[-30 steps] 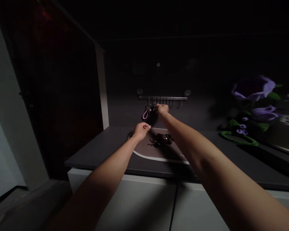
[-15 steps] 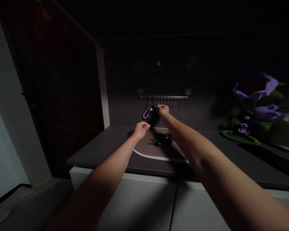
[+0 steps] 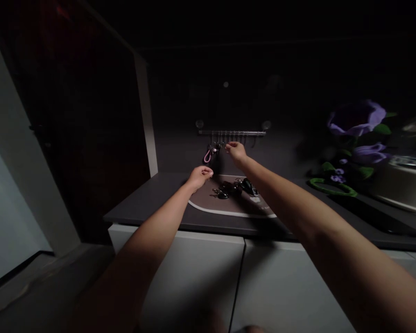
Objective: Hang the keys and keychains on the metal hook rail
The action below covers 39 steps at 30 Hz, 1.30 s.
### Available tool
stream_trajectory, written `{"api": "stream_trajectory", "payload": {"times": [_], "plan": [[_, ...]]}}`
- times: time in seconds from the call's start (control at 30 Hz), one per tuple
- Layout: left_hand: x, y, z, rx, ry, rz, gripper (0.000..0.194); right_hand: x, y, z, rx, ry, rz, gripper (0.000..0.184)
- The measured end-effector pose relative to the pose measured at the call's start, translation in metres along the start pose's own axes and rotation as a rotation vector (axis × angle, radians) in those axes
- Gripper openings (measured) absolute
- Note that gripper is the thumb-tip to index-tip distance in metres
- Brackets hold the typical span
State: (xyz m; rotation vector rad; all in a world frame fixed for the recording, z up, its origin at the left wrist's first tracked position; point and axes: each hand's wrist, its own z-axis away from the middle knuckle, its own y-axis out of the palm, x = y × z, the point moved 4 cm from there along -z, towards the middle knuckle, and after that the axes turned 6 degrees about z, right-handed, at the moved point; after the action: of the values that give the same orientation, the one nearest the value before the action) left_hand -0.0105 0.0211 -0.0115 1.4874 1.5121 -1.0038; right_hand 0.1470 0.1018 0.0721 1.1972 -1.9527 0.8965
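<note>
A clear rail [image 3: 232,133] with small hooks is fixed to the dark wall. From its left hooks hang a pink loop keychain [image 3: 207,157] and some dark keys [image 3: 217,147]. Just right of these, below the hooks, my right hand [image 3: 236,151] has its fingers pinched; whatever is between them is too small to make out. My left hand [image 3: 198,178] hovers lower, over the mat's left part, thumb and forefinger together with nothing visible in them. On the brown mat [image 3: 208,203] lie a small bunch of keys [image 3: 222,194] and a black key fob [image 3: 249,187], partly in shadow.
The mat rests on a dark counter [image 3: 135,201] above white cabinet doors [image 3: 194,263]. Purple fabric flowers [image 3: 357,118] with a green ring base [image 3: 333,187] stand at right, near a flat black object [image 3: 374,216] and a pale rounded container [image 3: 405,185]. A dark door fills the left.
My right hand has drawn slightly right, away from the hanging keys. My left hand keeps its pinch above the mat. The camera view has shifted a little.
</note>
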Motion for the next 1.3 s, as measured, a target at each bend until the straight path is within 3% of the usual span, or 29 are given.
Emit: {"api": "stream_trajectory", "payload": {"times": [0.17, 0.37, 0.5, 0.77, 1.03, 1.3], "plan": [[-0.004, 0.001, 0.006, 0.103, 0.005, -0.052, 0.008, 0.011, -0.011, 0.044, 0.154, -0.041, -0.11, 0.021], [-0.002, 0.004, 0.012, 0.28, -0.021, -0.146, 0.011, -0.005, -0.024, 0.102, 0.255, -0.21, 0.221, 0.024], [0.0, 0.004, 0.014, 0.344, -0.012, -0.221, 0.011, -0.015, -0.029, 0.124, 0.313, -0.325, 0.433, 0.02], [-0.004, 0.009, 0.018, 0.388, 0.067, -0.286, 0.012, -0.024, -0.034, 0.126, 0.445, -0.49, 0.653, 0.015], [-0.005, 0.015, 0.021, 0.48, 0.069, -0.317, 0.017, -0.03, -0.033, 0.122, 0.424, -0.48, 0.669, 0.016], [0.007, 0.021, 0.01, 0.492, 0.198, -0.461, 0.018, -0.029, -0.034, 0.121, 0.407, -0.454, 0.663, 0.017]]}}
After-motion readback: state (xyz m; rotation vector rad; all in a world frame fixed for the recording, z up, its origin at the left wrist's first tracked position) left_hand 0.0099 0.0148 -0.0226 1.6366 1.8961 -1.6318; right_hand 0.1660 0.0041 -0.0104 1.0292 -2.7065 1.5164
